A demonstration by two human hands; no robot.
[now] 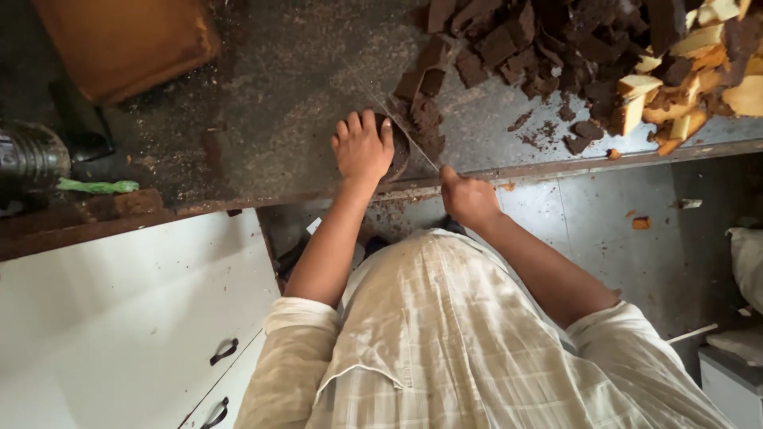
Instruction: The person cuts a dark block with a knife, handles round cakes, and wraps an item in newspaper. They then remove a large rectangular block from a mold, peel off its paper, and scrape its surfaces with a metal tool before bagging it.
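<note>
Crumb-strewn counter (262, 87): right hand (467, 199) fingers grip a knife (405, 131) angled up-left; left hand (362, 147) lies flat, fingers spread.

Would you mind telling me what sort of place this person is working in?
Probably a bakery or cake workshop. A crumb-strewn grey metal worktop carries a heap of dark brown cake pieces and yellow sponge offcuts, and the right hand holds a long knife beside the left hand.

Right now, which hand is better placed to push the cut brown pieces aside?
Right, probably. The right hand grips the knife, whose blade lies against the brown pieces; the left hand is pressed flat on the round brown cake.
</note>
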